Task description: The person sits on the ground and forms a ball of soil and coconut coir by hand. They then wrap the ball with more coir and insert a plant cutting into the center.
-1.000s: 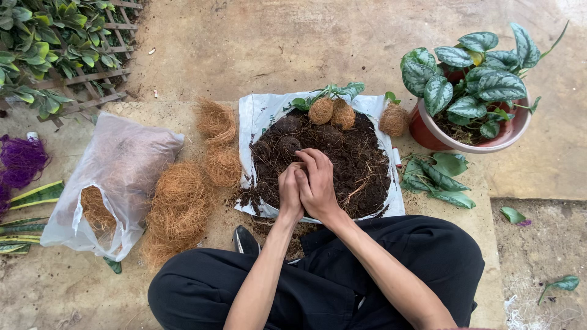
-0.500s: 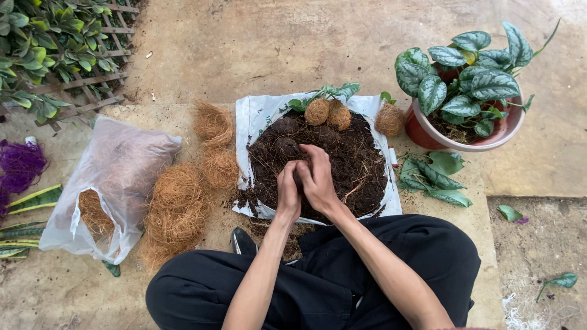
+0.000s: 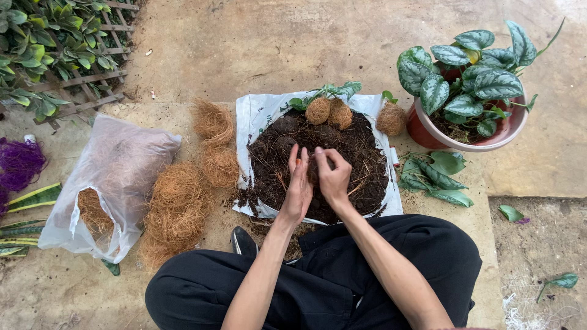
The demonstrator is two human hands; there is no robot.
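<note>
Since a moment ago our hands have lifted a little and the fingers have loosened, the rest lying unchanged; we sit cross-legged in black trousers (image 3: pixel 367 275) on a concrete floor (image 3: pixel 318 43), facing a white plastic sheet (image 3: pixel 257 116) heaped with dark soil (image 3: pixel 361 153); to the left lies a clear plastic bag (image 3: pixel 116 177) with some coconut fibre inside, beside loose tufts of coconut fibre (image 3: pixel 183 195); at upper right stands a red pot (image 3: pixel 428 131) of silver-mottled leaves, cut leaves (image 3: pixel 437 177) beside it; three fibre balls (image 3: pixel 318 110) rest at the sheet's far edge; our left hand (image 3: pixel 298 186) stands edge-on, fingers nearly straight and close together; our right hand (image 3: pixel 333 174) curls narrowly, fingertips pinching a small clump of soil (image 3: pixel 313 170) between both palms, just above the middle of the heap.
</note>
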